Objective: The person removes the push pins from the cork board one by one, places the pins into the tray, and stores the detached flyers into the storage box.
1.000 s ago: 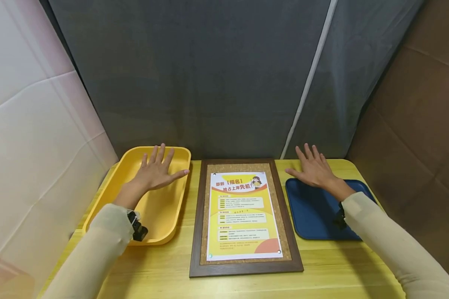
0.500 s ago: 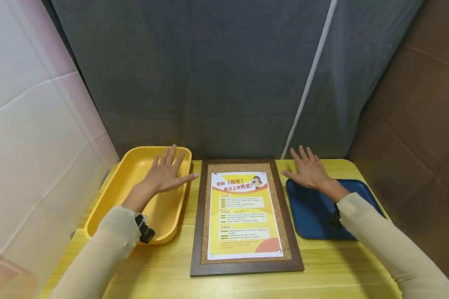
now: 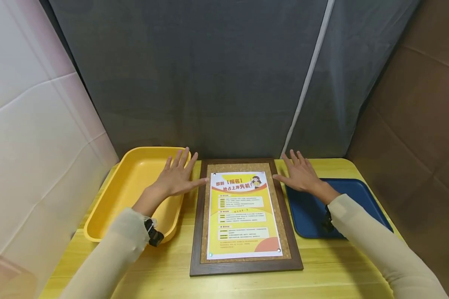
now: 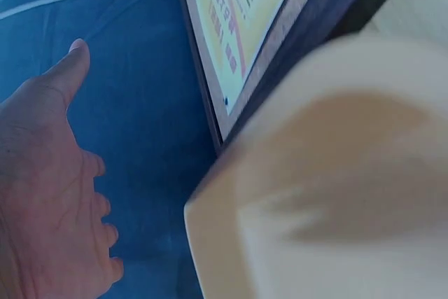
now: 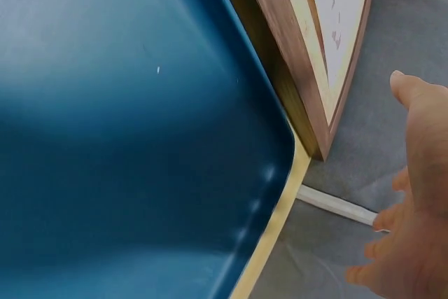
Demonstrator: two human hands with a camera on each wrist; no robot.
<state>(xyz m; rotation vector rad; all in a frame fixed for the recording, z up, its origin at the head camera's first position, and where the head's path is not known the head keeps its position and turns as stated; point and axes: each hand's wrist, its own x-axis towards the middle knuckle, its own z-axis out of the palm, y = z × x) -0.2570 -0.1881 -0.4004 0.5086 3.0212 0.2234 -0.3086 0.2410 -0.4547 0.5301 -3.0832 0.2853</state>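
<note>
Between the two hands lies a cork board (image 3: 245,264) in a dark brown wooden frame. A yellow and white printed poster (image 3: 243,216) is fixed to it with pins near its corners. My left hand (image 3: 177,177), fingers spread straight, is held over the right rim of a yellow tray (image 3: 134,199), its thumb reaching toward the frame's left edge. With fingers likewise straight, my right hand (image 3: 300,174) hovers by the frame's upper right corner and a blue tray (image 3: 344,207). Neither hand holds anything. Both wrist views show a palm with extended fingers.
The light wooden table (image 3: 321,265) bears the board and both trays. A dark grey cloth (image 3: 194,83) hangs behind it. A white panel (image 3: 41,124) stands at the left and a brown one (image 3: 419,124) at the right.
Both hands have moved inward toward the framed board, the left one rightward from over the yellow tray, the right one leftward from over the blue tray. The board and trays have stayed put.
</note>
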